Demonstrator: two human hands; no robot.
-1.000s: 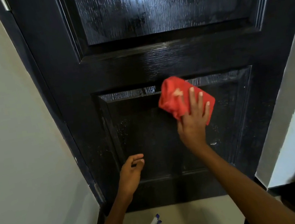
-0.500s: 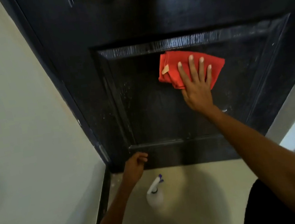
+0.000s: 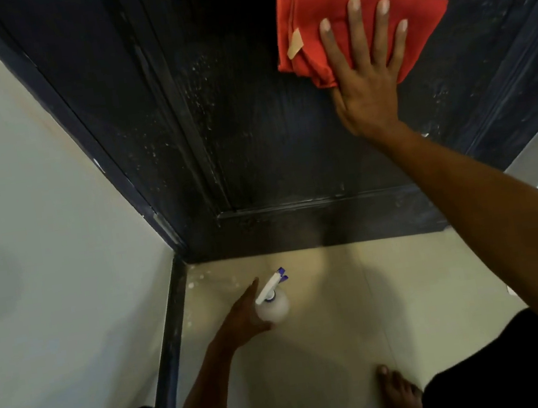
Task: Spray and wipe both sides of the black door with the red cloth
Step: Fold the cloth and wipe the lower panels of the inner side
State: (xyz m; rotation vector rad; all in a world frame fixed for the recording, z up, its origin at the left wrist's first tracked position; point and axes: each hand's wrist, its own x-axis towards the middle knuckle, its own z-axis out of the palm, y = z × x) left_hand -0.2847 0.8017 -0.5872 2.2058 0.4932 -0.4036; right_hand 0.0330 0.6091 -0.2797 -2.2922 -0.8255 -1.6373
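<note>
We look down at the lower panel of the black door. Our right hand lies flat on it, fingers spread open and pressing the folded red cloth against the panel near its upper right; a pale tag shows on the cloth's left fold. White specks dot the panel to the left of the cloth. Our left hand reaches to the floor, where a white spray bottle with a purple nozzle stands near the door's foot; the hand touches the bottle's left side, but we cannot tell whether its fingers have closed around it. A bare foot rests on the floor below.
</note>
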